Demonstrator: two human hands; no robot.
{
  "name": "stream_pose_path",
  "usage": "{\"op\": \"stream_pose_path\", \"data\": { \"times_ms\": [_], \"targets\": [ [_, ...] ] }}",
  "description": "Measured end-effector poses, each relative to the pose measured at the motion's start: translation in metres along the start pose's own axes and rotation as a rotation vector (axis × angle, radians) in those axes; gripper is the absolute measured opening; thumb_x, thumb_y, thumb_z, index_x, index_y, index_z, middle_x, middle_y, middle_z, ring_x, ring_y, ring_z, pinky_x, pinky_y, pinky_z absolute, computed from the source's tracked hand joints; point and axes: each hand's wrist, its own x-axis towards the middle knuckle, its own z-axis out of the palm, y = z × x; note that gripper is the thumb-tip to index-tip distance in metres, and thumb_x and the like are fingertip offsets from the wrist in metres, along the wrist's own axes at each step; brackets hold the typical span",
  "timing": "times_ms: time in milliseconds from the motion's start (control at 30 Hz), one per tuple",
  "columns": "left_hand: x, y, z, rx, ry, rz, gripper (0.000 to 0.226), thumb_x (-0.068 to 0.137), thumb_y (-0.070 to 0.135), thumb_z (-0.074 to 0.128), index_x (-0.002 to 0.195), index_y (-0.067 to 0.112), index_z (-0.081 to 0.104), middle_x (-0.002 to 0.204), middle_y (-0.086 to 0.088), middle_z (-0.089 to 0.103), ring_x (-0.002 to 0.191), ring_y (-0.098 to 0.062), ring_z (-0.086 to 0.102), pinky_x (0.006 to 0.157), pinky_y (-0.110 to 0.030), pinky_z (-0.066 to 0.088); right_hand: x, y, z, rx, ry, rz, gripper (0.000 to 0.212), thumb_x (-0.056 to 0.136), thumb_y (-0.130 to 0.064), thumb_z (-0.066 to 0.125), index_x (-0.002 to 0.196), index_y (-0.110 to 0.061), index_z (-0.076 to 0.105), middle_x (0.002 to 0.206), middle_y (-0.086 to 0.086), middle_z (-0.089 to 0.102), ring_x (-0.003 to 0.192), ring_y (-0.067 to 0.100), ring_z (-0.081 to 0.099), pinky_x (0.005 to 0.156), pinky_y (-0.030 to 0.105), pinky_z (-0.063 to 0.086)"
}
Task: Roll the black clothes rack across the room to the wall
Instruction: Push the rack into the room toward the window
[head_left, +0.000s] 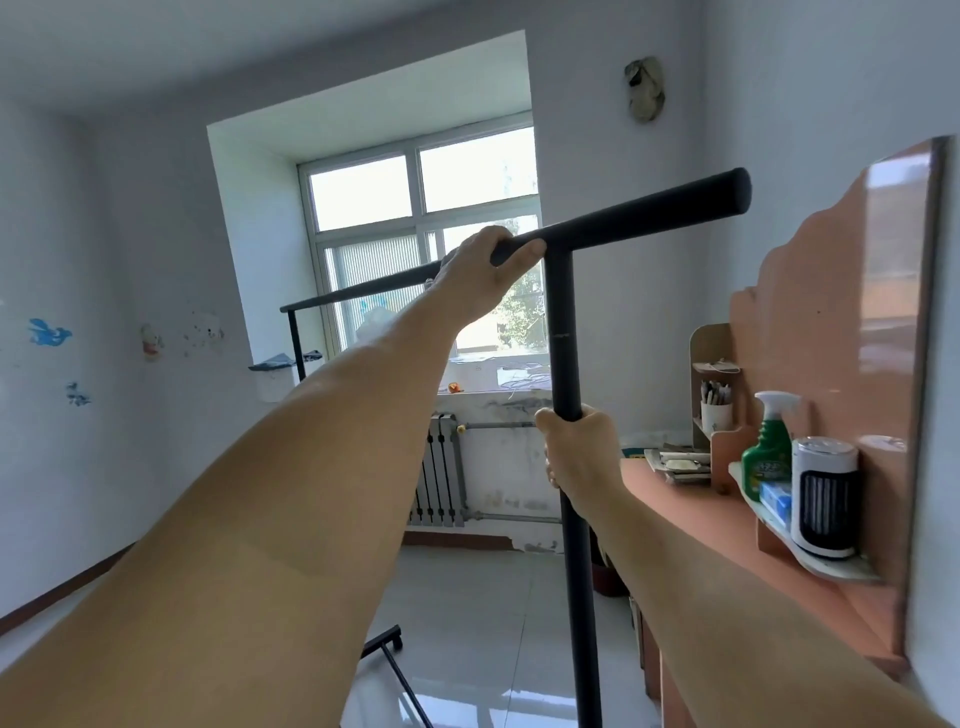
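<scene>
The black clothes rack (639, 213) stands right in front of me, bare of clothes. Its top bar runs from upper right down to the far left, and its near upright post drops through the middle of the view. My left hand (480, 273) is closed over the top bar just left of the post joint. My right hand (579, 447) grips the near post at about mid height. The far post shows by the window, and part of the base with a caster (387, 644) lies on the floor below my left arm.
A pink dresser (691, 514) with a mirror stands close on the right, holding a green spray bottle (769, 447) and a white heater (826, 499). A window (415, 249) and a radiator (439, 473) are ahead. Glossy tiled floor (483, 623) spreads toward the left wall.
</scene>
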Motion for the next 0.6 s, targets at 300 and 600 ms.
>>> {"op": "stream_pose_path", "data": {
  "times_ms": [300,600],
  "targets": [
    [0.056,-0.056,0.033,0.062,0.006,0.020,0.044,0.092,0.050,0.042,0.092,0.008,0.055,0.071,0.003,0.044,0.066,-0.017,0.042,0.066,-0.032,0.032,0.079,0.037,0.020,0.022,-0.020,0.000,0.013,0.077,-0.010,0.057,0.068,-0.008,0.048,0.052,0.005,0.040,0.042,0.014,0.038,0.044,0.026,0.039],
    [0.110,-0.116,0.063,0.078,-0.031,-0.046,0.039,0.092,0.052,0.042,0.095,0.014,0.052,0.076,0.003,0.046,0.064,-0.010,0.042,0.060,-0.022,0.032,0.165,0.077,0.046,0.083,-0.103,-0.005,0.015,0.076,-0.007,0.057,0.064,-0.010,0.047,0.049,0.003,0.039,0.041,0.015,0.036,0.041,0.027,0.035]
  ]
}}
